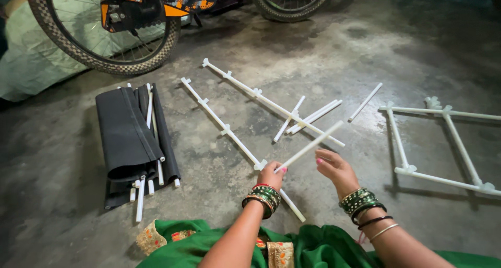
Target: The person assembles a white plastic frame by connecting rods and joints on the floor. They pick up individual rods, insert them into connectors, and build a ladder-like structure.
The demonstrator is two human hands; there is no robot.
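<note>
The left hand [271,175] is pinching a thin white plastic rod [310,145] above the grey concrete floor [313,49]; the right hand [334,166] is hovering beside it, fingers loosely curled, holding nothing.

Taking the long jointed rod [225,127] that runs up the middle of the concrete floor [334,54] as the landmark: left of it, a strip of bare floor lies open before the black fabric roll [131,137] with its white tubes blocks the way. Right of it, a second jointed rod [261,94] runs nearly parallel, leaving a narrow lane between the two. Beyond that, loose white tubes [308,117] lie scattered, crowding the floor. Farther right, the assembled white frame [443,143] takes up the floor. Behind the landmark rod, the bicycle wheel [99,33] closes off the far-left side. Its near end lies under the left hand [271,175].
</note>
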